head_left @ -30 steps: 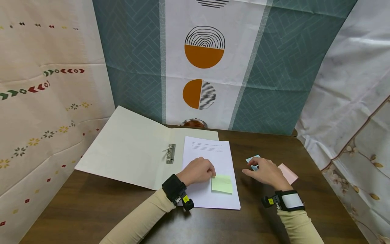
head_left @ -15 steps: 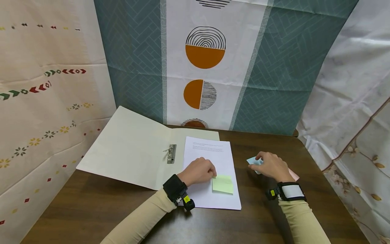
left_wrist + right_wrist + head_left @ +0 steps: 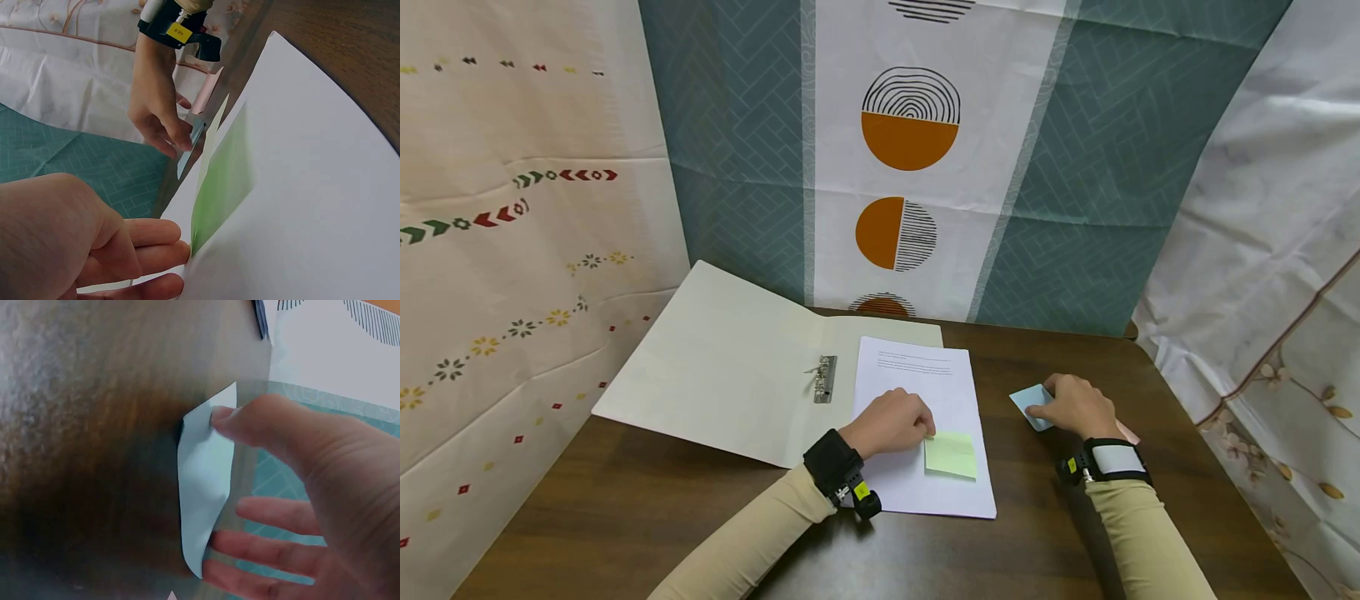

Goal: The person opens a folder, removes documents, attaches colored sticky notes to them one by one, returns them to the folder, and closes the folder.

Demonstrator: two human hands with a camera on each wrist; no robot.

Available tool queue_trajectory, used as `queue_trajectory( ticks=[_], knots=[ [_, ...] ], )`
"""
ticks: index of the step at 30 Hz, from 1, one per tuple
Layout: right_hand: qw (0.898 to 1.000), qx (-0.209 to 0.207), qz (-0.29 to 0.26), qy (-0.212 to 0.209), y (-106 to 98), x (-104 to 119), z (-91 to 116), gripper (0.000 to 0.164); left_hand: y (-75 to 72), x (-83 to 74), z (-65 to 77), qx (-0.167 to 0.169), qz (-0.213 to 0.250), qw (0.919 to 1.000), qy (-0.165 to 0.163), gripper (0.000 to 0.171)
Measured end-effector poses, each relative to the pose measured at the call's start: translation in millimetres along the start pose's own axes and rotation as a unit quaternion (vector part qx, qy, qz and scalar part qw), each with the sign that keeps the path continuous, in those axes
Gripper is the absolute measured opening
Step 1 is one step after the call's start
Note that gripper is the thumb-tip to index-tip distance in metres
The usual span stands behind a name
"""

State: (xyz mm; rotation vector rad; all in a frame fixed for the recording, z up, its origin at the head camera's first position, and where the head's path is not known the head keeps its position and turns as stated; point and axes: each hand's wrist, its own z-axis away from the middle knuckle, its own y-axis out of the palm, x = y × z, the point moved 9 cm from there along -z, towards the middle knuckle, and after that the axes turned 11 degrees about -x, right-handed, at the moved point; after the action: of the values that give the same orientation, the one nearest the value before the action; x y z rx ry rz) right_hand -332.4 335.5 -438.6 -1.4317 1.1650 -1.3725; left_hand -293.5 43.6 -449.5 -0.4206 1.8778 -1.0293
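In the head view my left hand (image 3: 891,423) rests over a stack of printed paper (image 3: 917,492). Its fingertips press at the left edge of a pale green sticky note (image 3: 951,457) on the top sheet; the note's free part lifts off the page in the left wrist view. To the right, my right hand (image 3: 1081,406) reaches over a light blue sticky note (image 3: 1030,402) near the table. The right wrist view shows the thumb against this blue note (image 3: 206,469), with fingertips along its other edge, bending it. Partly hidden by the right wrist is a pink sticky note (image 3: 1127,432).
Left of the paper lies an open white binder (image 3: 722,358), its metal clip (image 3: 824,379) raised; the stack overlaps its right cover. The brown table (image 3: 625,500) meets a patterned cloth (image 3: 730,150) at the back. More cloth hangs along both sides.
My right hand has moved slightly right and up, its thumb and fingers coming onto the blue note, which now shows more. The left hand stays at the green note.
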Motion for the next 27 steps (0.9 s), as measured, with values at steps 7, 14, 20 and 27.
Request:
queue_trajectory(
  ticks=[7, 14, 20, 27],
  knots=[
    [1.000, 0.009, -0.002, 0.000, 3.9, -0.3, -4.8, 0.079, -0.4, -0.4, 0.2, -0.001, -0.002, 1.0000, 0.000, 0.027],
    [0.999, 0.037, -0.028, 0.011, 11.4, -2.4, -9.6, 0.080, 1.5, 1.0, 0.1, 0.001, -0.002, 1.0000, -0.002, 0.028],
    [0.999, 0.033, -0.038, 0.009, 52.4, -48.4, -47.4, 0.088, 5.1, 6.0, -2.2, -0.005, 0.011, 0.9998, 0.016, 0.030],
    [1.000, 0.007, -0.024, 0.013, 60.4, -57.7, -52.6, 0.067, 5.4, 6.3, -3.2, -0.004, 0.008, 0.9999, 0.014, 0.030]
  ],
)
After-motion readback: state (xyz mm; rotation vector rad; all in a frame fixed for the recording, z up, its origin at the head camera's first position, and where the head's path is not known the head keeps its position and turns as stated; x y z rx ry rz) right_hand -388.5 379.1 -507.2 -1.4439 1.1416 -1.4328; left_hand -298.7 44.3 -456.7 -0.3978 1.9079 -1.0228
